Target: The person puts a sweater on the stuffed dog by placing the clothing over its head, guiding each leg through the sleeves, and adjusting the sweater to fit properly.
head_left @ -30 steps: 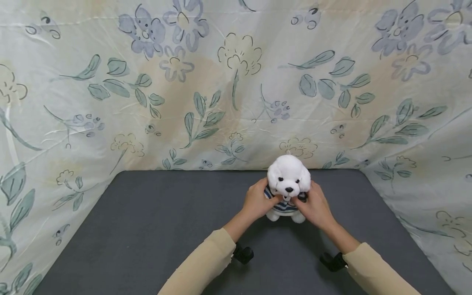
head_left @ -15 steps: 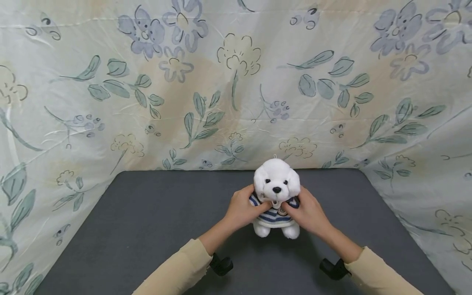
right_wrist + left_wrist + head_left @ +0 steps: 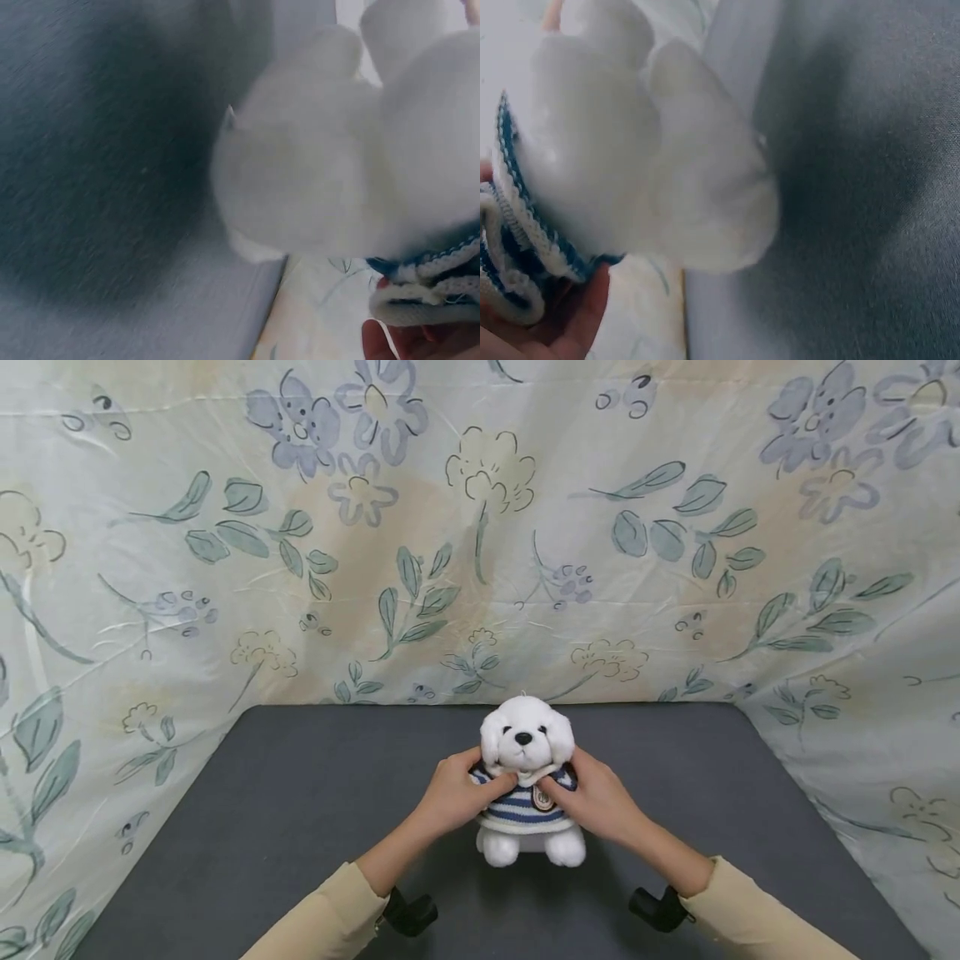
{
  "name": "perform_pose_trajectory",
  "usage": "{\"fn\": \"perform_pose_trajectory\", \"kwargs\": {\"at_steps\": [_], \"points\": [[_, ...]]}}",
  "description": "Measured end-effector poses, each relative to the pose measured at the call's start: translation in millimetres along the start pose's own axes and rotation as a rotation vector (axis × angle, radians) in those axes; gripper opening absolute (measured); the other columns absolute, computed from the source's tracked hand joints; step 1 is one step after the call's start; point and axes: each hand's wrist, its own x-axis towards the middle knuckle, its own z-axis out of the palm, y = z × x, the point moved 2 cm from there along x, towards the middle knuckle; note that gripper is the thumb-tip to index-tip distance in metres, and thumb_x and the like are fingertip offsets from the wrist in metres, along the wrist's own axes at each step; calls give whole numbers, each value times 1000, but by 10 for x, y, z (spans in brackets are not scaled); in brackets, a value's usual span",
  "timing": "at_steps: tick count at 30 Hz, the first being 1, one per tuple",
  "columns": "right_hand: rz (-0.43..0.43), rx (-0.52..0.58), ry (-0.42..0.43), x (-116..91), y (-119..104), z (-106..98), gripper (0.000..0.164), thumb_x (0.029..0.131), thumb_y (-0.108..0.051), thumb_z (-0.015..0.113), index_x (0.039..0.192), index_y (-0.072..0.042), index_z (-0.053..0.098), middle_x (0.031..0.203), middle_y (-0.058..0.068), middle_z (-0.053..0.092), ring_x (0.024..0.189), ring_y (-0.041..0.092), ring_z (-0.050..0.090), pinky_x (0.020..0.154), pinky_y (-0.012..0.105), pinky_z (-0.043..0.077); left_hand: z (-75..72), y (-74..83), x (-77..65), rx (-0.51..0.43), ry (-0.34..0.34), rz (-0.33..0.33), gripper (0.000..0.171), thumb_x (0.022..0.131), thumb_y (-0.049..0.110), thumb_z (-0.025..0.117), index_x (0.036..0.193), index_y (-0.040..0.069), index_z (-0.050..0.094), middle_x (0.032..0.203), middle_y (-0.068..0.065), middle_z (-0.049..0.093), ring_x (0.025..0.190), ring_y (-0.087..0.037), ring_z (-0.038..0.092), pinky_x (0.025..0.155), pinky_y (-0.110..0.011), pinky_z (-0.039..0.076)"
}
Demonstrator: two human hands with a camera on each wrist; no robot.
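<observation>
A white plush dog [image 3: 525, 735] in a blue-and-white striped knit sweater [image 3: 517, 810] faces the head camera, upright, between both hands. My left hand [image 3: 453, 789] grips its side under the head, thumb across the sweater's front. On the other side my right hand [image 3: 600, 797] grips it likewise, its thumb beside a round badge [image 3: 543, 798]. The fingers behind the toy are hidden in the head view. In the left wrist view the white legs [image 3: 705, 172] fill the middle, with the sweater hem at the left. The right wrist view shows the plush's white lower body [image 3: 300, 165] close up.
A dark grey table [image 3: 300, 827] lies beneath the toy, with shadows below it. Behind and at the sides hangs a floral curtain [image 3: 420, 527]. Black wrist mounts [image 3: 408, 913] sit under both cream sleeves.
Both hands have carried the plush dog leftward and nearer to the head camera. Their grip on its sides stays the same.
</observation>
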Motion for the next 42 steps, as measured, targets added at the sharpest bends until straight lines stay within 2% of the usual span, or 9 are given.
{"fn": "perform_pose_trajectory", "kwargs": {"at_steps": [5, 10, 15, 20, 25, 28, 32, 37, 42], "points": [[83, 9, -87, 57, -52, 74, 59, 86, -47, 58, 132, -12, 45, 107, 6, 63, 88, 14, 60, 71, 33, 48, -92, -89, -13, 5, -59, -96, 39, 81, 49, 63, 102, 17, 65, 81, 2, 66, 71, -10, 60, 62, -30, 47], [129, 36, -174, 123, -70, 139, 60, 86, -52, 55, 130, -12, 47, 107, 6, 64, 89, 14, 61, 70, 32, 48, -147, -200, 3, -3, -103, -156, 40, 82, 51, 61, 93, 13, 67, 75, 1, 62, 67, -12, 55, 58, -29, 45], [151, 46, -217, 204, -48, 199, 56, 88, -52, 52, 125, -10, 52, 107, 6, 64, 90, 15, 61, 68, 31, 46, -170, -294, 33, -42, -133, -247, 46, 82, 55, 59, 88, 10, 68, 74, 0, 62, 66, -12, 54, 58, -31, 46], [185, 38, -256, 285, -6, 229, 64, 90, -56, 46, 129, -5, 49, 114, 12, 61, 98, 23, 60, 73, 37, 48, -171, -375, 94, -89, -128, -324, 49, 82, 57, 58, 87, 9, 68, 72, 2, 60, 64, -11, 54, 61, -33, 47], [237, 94, -283, 361, 108, 282, 67, 91, -56, 43, 133, -3, 46, 122, 14, 57, 106, 25, 56, 81, 40, 47, -162, -459, 150, -123, -113, -357, 49, 84, 55, 55, 87, 8, 68, 67, 3, 54, 59, -10, 49, 58, -30, 44], [293, 171, -298, 381, 182, 312, 63, 92, -55, 42, 128, -4, 49, 111, 11, 59, 89, 20, 57, 70, 35, 45, -151, -516, 174, -135, -112, -376, 50, 86, 55, 53, 94, 7, 69, 70, 2, 55, 61, -11, 50, 61, -31, 45], [354, 251, -316, 396, 255, 346, 56, 93, -52, 42, 121, -5, 53, 89, 7, 56, 67, 17, 46, 60, 32, 39, -131, -590, 206, -124, -97, -393, 51, 88, 53, 50, 96, 7, 68, 75, 1, 57, 63, -11, 52, 63, -32, 47], [369, 296, -326, 398, 335, 405, 54, 94, -50, 42, 122, -5, 54, 95, 7, 58, 74, 13, 52, 66, 33, 46, -97, -669, 229, -114, -73, -405, 50, 90, 52, 49, 84, 5, 65, 71, 0, 56, 60, -10, 51, 62, -31, 47], [362, 321, -340, 384, 380, 439, 51, 95, -48, 41, 120, -6, 56, 88, 7, 56, 75, 16, 53, 68, 33, 47, -122, -701, 223, -60, -38, -374, 48, 91, 48, 49, 93, 5, 68, 80, -3, 63, 65, -12, 55, 61, -30, 48]]}}
